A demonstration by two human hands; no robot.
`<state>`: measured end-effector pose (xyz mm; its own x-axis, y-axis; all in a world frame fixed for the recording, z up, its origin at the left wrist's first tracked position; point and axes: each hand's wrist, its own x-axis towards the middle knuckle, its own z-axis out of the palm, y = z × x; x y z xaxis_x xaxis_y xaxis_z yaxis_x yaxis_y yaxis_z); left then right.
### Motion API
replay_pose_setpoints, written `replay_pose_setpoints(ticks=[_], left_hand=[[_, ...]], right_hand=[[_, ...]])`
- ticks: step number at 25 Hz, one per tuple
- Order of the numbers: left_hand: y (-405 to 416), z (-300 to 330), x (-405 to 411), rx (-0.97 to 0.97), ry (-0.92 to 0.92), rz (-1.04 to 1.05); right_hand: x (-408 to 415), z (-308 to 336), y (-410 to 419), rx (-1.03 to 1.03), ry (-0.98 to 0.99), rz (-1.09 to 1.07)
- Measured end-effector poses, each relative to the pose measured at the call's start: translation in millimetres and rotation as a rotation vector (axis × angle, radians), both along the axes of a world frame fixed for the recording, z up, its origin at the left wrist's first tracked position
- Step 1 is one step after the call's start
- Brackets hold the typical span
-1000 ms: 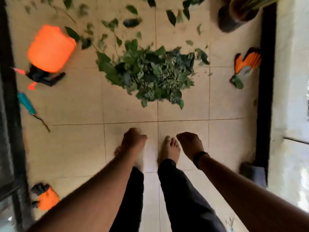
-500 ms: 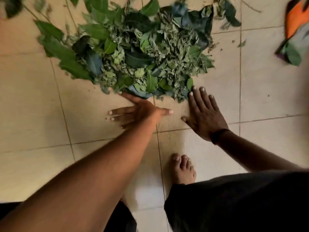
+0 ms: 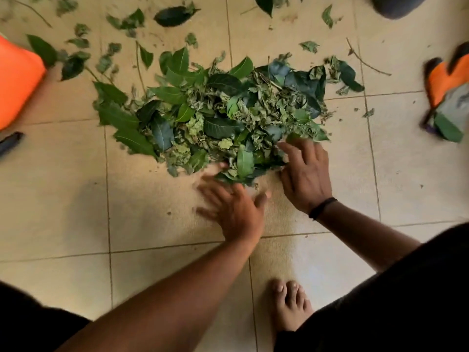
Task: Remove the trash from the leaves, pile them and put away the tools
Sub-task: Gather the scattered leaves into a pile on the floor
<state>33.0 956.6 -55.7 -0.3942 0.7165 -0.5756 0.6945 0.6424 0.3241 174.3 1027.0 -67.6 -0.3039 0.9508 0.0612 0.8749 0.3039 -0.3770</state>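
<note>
A pile of green leaves (image 3: 218,115) lies on the tiled floor in the middle of the view. My left hand (image 3: 233,209), blurred, lies flat with spread fingers at the pile's near edge. My right hand (image 3: 307,174) is open too, its fingers touching the pile's near right edge. Neither hand holds anything. Loose leaves (image 3: 172,15) and thin twigs (image 3: 365,60) are scattered over the floor beyond the pile.
An orange container (image 3: 17,80) stands at the left edge with a dark tool part (image 3: 10,142) below it. Orange and black gloves (image 3: 449,82) with a leaf on them lie at the right. A dark pot (image 3: 396,5) sits top right. My bare foot (image 3: 289,303) is below.
I have bent down from standing to the pile. Both hands went from hanging above my feet to flat at the pile's near edge and now press into the leaves.
</note>
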Motion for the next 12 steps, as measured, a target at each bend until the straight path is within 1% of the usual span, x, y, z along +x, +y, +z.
replay_pose_setpoints(ticks=[1, 2, 3, 5, 6, 7, 8, 10, 12], left_hand=[[-10, -8, 6, 0.146, 0.026, -0.129], [-12, -15, 10, 0.234, 0.045, -0.211], [-9, -19, 14, 0.282, 0.043, -0.23], [5, -15, 17, 0.271, 0.01, -0.205], [11, -10, 15, 0.258, -0.012, -0.164], [14, -5, 13, 0.284, -0.041, -0.11], [16, 0, 11, 0.342, -0.057, -0.061], [24, 12, 7, 0.493, -0.033, 0.035], [39, 23, 0, 0.595, -0.002, 0.157]], right_hand=[[6, 0, -4, 0.063, 0.006, -0.008], [12, -2, -9, 0.093, -0.033, 0.012], [20, -5, -14, 0.08, -0.11, 0.05], [38, -13, -25, -0.017, -0.268, 0.135], [46, -14, -28, -0.048, -0.313, 0.158], [51, -12, -27, -0.046, -0.314, 0.152], [53, -8, -22, -0.025, -0.263, 0.121], [48, 1, 3, 0.023, -0.096, 0.027], [30, 11, 36, 0.053, 0.01, -0.053]])
